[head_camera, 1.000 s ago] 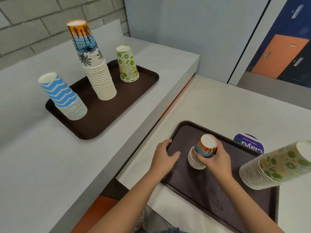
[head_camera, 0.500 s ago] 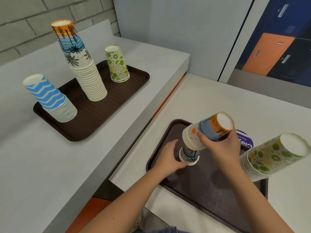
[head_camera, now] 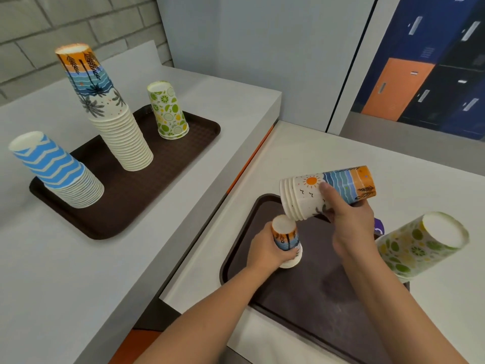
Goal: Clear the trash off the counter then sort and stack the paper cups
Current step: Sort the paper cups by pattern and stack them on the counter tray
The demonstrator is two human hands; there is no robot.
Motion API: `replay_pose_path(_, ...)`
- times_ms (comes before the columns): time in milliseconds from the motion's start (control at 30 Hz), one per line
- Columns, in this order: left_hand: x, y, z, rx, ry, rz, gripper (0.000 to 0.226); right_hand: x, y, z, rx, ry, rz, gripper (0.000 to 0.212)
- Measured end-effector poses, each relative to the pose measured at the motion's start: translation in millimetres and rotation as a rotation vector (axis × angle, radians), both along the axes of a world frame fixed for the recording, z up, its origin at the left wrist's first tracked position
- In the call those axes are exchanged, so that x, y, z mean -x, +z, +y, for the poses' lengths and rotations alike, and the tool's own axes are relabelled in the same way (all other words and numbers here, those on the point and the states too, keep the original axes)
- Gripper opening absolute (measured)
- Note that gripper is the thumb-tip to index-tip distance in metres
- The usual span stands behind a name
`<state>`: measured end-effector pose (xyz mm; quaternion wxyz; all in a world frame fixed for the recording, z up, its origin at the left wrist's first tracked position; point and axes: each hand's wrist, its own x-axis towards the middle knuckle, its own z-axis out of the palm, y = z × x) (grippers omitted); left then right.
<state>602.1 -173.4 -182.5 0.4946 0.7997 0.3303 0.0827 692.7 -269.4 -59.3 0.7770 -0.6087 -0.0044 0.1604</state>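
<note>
Hanging over bare tray point(head_camera: 309, 300), right hand point(head_camera: 350, 222) clamps a tilted cup stack point(head_camera: 309, 195); left hand point(head_camera: 265, 249) grips perhaps several upright cups point(head_camera: 284, 233).

Cup stack point(head_camera: 107, 109) on far tray point(head_camera: 162, 164), L & behind near tray point(head_camera: 315, 292).

Near tray point(head_camera: 315, 298) is brown. A 2nd brown tray point(head_camera: 162, 164) lies up-left of it, a purple disc point(head_camera: 378, 227) touches its right edge, and lockers point(head_camera: 433, 74) stand far beyond it.

I've got a grey brick wall point(head_camera: 52, 24) left, a pale panel point(head_camera: 262, 48) ahead, blue and orange lockers point(head_camera: 433, 69) right.
</note>
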Motion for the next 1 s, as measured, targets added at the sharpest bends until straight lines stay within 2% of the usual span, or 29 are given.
replay_pose_path(100, 11.8, 22.3, 16.5, 0.04, 0.148, -0.049, 0.073, -0.2, 3.6, 15.0, -0.101, 0.023, 0.129, 0.03)
replay_pose_path(300, 52.4, 111.8, 90.3, 0.074, 0.371, -0.257, 0.054, 6.4, 24.6, 62.4, -0.292, 0.131, 0.269, 0.02)
replay_pose_path(433, 83.6, 194.6, 141.8, -0.086, 0.46, -0.384, 0.045, 16.2, 51.3, 106.2, -0.387, 0.231, 0.265, 0.022)
replay_pose_path(533, 109.4, 256.9, 183.8, -0.313, 0.54, -0.417, 0.05, 21.8, 78.4, 143.8, -0.471, 0.306, 0.272, 0.024)
replay_pose_path(667, 127.8, 323.4, 239.0, -0.537, 0.637, -0.47, 0.059, 31.3, 119.6, 200.5, -0.498, 0.382, 0.188, 0.032)
replay_pose_path(767, 125.8, 349.3, 279.1, -0.618, 0.661, -0.457, 0.064, 40.0, 152.4, 242.1, -0.536, 0.404, 0.14, 0.026)
replay_pose_path(1000, 104.2, 318.9, 337.5, -0.479, 0.593, -0.268, 0.058, 55.9, 222.2, 328.8, -0.52, 0.419, -0.19, 0.024)
